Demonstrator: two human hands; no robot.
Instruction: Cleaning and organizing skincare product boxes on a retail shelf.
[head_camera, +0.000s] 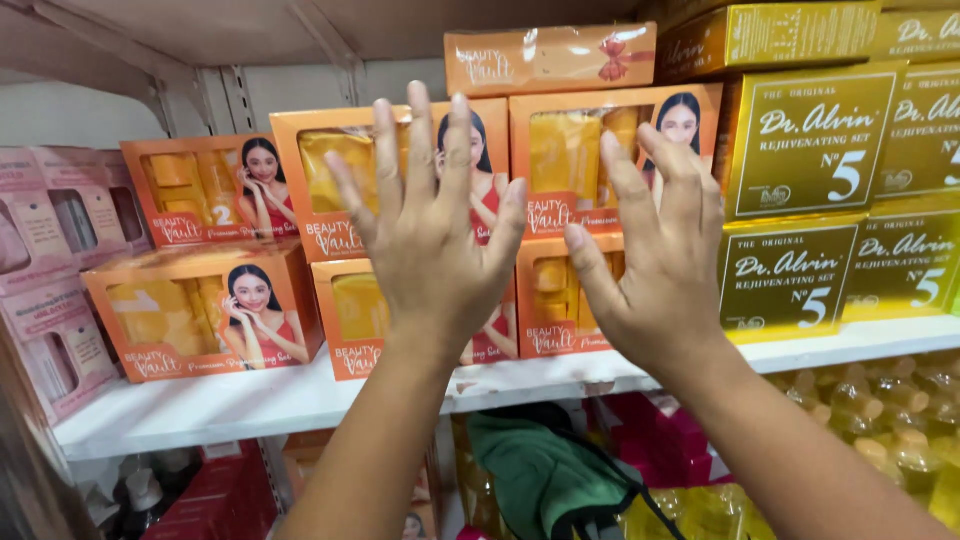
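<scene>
Head view faces the shelf (300, 405) closely, level.

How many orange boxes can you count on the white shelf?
7: two stacked at left, four behind the hands, one flat on top. More may be hidden.

Orange boxes (350, 300) partly behind hands, pink boxes (40, 300) cut off at left edge

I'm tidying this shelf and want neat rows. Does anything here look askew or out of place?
Yes. The lower-left orange box sits turned at an angle, not square to the shelf edge like its neighbours. A flat orange pack lies loose atop the stacked boxes. Below, a green cloth is stuffed among the products. Both hands, left hand and right hand, are open and empty.
</scene>
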